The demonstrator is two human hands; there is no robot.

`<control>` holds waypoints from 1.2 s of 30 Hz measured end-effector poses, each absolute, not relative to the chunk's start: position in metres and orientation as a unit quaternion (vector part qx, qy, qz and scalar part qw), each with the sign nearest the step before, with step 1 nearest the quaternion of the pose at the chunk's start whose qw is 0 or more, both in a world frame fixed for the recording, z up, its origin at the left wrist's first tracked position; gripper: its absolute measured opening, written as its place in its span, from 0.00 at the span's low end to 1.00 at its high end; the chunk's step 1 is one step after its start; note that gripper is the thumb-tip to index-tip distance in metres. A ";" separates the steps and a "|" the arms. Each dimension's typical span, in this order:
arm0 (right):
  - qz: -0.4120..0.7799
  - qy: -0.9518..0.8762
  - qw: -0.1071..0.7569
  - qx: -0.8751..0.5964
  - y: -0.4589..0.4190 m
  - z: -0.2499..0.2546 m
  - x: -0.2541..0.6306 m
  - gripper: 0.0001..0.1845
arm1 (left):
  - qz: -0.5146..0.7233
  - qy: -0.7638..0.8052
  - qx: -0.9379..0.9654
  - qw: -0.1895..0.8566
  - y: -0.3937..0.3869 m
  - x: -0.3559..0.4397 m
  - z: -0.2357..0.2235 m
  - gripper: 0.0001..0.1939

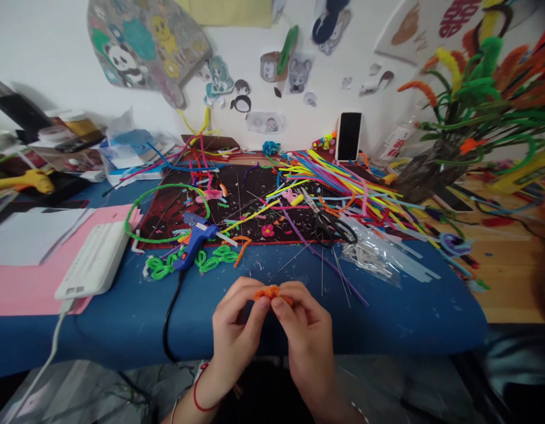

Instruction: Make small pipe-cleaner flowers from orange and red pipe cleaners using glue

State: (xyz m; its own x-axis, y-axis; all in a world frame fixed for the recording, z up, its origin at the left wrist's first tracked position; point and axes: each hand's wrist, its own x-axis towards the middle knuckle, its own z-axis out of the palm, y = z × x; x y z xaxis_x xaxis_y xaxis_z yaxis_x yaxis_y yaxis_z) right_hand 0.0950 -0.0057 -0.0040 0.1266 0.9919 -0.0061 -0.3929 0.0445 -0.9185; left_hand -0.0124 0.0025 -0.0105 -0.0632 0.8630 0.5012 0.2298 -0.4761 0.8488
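Between both hands is a small orange piece of bent pipe cleaner, partly covered by the fingers. My left hand pinches its left side with thumb and forefinger. On its right side, my right hand grips it the same way, the thumbs close together. Both hands are in front of the blue table's near edge area. Beyond them lie a blue hot glue gun, green looped pipe cleaners, a bent orange pipe cleaner and a small pink flower.
Black-handled scissors and a bundle of coloured pipe cleaners lie at the back right, beside a plastic bag. Thin wires stick out over the blue table. A white power strip sits left. A phone leans against the wall.
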 end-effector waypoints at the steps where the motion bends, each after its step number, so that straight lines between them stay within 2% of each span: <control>1: 0.535 -0.372 0.630 -0.422 -0.005 -0.004 0.095 0.03 | 0.588 0.446 0.624 0.258 0.002 -0.010 -0.011 0.07; 4: 0.524 -0.389 0.615 -0.443 -0.006 -0.002 0.095 0.01 | 0.591 0.482 0.622 0.179 0.000 -0.004 -0.016 0.07; 8: 0.531 -0.403 0.582 -0.467 -0.005 0.004 0.099 0.06 | 0.578 0.502 0.634 0.110 -0.002 -0.003 -0.022 0.07; 10: 0.549 -0.406 0.570 -0.457 -0.003 0.006 0.104 0.08 | 0.568 0.492 0.643 0.149 -0.001 -0.007 -0.020 0.07; 15: 0.618 -0.457 0.475 -0.429 0.009 0.010 0.121 0.07 | 0.537 0.456 0.602 0.376 0.009 -0.025 -0.005 0.06; 19: 0.632 -0.471 0.446 -0.423 0.015 0.013 0.134 0.06 | 0.511 0.437 0.572 0.470 0.016 -0.031 0.004 0.01; 22: 0.605 -0.492 0.443 -0.442 0.017 0.016 0.140 0.11 | 0.508 0.442 0.542 0.503 0.016 -0.029 0.005 0.03; 26: 0.561 -0.541 0.426 -0.459 0.021 0.019 0.145 0.10 | 0.487 0.450 0.554 0.503 0.013 -0.025 0.005 0.09; 33: 0.531 -0.573 0.431 -0.451 0.026 0.019 0.148 0.01 | 0.480 0.447 0.534 0.534 0.014 -0.021 0.003 0.05; 36: 0.537 -0.570 0.426 -0.453 0.028 0.015 0.150 0.01 | 0.467 0.449 0.529 0.548 0.016 -0.022 0.001 0.05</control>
